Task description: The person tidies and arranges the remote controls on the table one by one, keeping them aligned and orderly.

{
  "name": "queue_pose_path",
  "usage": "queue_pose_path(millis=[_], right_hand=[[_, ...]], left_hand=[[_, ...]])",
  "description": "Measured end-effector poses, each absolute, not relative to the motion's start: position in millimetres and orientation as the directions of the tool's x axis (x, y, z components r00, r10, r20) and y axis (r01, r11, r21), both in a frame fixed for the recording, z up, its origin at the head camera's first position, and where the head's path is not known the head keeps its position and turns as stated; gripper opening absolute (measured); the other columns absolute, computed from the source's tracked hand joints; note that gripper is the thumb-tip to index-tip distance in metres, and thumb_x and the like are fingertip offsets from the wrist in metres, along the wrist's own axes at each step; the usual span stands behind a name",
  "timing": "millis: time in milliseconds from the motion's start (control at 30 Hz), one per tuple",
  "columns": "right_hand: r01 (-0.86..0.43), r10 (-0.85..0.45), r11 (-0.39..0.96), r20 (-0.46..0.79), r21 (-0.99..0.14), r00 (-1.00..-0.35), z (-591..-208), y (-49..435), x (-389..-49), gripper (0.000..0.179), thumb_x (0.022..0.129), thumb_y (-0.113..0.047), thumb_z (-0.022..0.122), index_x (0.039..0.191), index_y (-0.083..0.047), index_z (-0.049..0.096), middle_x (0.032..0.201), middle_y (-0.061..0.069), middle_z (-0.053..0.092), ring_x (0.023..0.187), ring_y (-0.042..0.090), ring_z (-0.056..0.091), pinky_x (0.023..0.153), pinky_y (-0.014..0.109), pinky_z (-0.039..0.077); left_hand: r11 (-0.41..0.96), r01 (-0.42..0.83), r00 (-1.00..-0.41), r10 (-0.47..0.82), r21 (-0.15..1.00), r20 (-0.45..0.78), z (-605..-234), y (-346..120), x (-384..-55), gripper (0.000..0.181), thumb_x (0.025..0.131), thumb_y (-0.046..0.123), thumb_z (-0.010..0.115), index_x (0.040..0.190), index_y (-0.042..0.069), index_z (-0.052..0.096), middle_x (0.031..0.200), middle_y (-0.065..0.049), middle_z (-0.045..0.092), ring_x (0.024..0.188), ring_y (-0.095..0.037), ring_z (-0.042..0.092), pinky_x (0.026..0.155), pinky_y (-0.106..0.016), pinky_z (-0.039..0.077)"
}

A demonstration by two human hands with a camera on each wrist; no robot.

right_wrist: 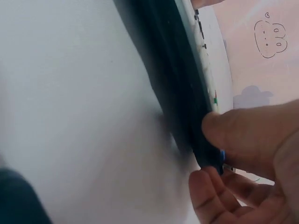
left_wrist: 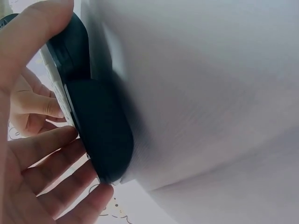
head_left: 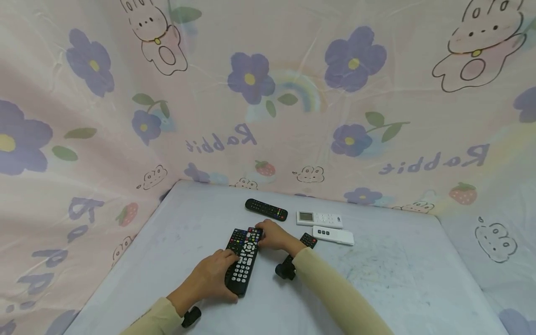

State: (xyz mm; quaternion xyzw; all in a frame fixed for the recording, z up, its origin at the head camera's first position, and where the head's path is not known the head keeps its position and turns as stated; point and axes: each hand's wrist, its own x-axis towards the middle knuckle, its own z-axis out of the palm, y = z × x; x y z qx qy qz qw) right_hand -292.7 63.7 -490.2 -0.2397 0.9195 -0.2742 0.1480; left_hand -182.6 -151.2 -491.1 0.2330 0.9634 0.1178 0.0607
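Note:
Two black remote controls lie side by side near the middle of the white table. The right one (head_left: 242,273) has pale buttons and a large ring of keys; the left one (head_left: 237,236) is partly hidden by fingers. My left hand (head_left: 209,275) spans their near ends, thumb on the right remote and fingers against the left. Both rounded ends show in the left wrist view, where the fingers lie along one dark casing (left_wrist: 100,126). At the far end, my right hand (head_left: 276,235) pinches the right remote's edge between thumb and fingers, as its dark side (right_wrist: 175,60) shows.
Farther back lies another black remote (head_left: 266,210). Two white remotes sit to the right, one with a screen (head_left: 319,219) and one with few buttons (head_left: 333,235). A small black remote (head_left: 309,240) is partly covered by the right wrist. Patterned curtain (head_left: 293,139) encloses the table.

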Motion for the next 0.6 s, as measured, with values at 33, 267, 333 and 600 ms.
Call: queue_pose_path(millis=[33,267,333,600], right_hand=[[-0.364,-0.523,0.736,-0.137,-0.570,-0.841,-489.4,62.9,-292.7,0.055,0.080,-0.012,0.074,0.131,-0.001,0.056,0.124,0.015,0.056,0.103,0.021,0.055,0.097,0.040,0.047],[-0.381,-0.518,0.747,-0.117,-0.545,-0.848,-484.9,59.0,-292.5,0.054,0.079,-0.012,0.074,0.129,0.000,0.056,0.125,0.017,0.059,0.114,0.027,0.056,0.102,0.042,0.044],[-0.373,-0.510,0.754,-0.125,-0.541,-0.851,-484.6,58.7,-292.3,0.054,0.080,-0.012,0.075,0.130,0.000,0.056,0.125,0.016,0.059,0.115,0.027,0.056,0.103,0.042,0.044],[-0.361,-0.505,0.751,-0.130,-0.553,-0.853,-486.2,62.4,-293.0,0.059,0.078,-0.013,0.077,0.133,-0.004,0.055,0.124,0.015,0.059,0.107,0.024,0.056,0.098,0.042,0.046]], left_hand=[[0.863,0.436,-0.884,0.463,0.255,-0.055,-491.3,-150.9,-182.8,0.098,0.048,0.067,0.085,0.125,0.012,0.060,0.123,-0.002,0.058,0.107,-0.018,0.056,0.088,-0.041,0.053],[0.867,0.433,-0.891,0.454,0.248,-0.030,-491.5,-149.1,-184.3,0.098,0.046,0.065,0.086,0.124,0.011,0.060,0.121,-0.003,0.058,0.104,-0.018,0.055,0.086,-0.039,0.053],[0.869,0.432,-0.892,0.451,0.243,-0.026,-491.9,-148.5,-184.4,0.098,0.046,0.065,0.086,0.124,0.011,0.060,0.121,-0.002,0.058,0.104,-0.017,0.055,0.086,-0.039,0.053],[0.870,0.440,-0.889,0.457,0.223,-0.034,-490.7,-147.8,-184.0,0.098,0.047,0.065,0.086,0.124,0.010,0.060,0.120,-0.003,0.058,0.105,-0.019,0.055,0.087,-0.040,0.053]])
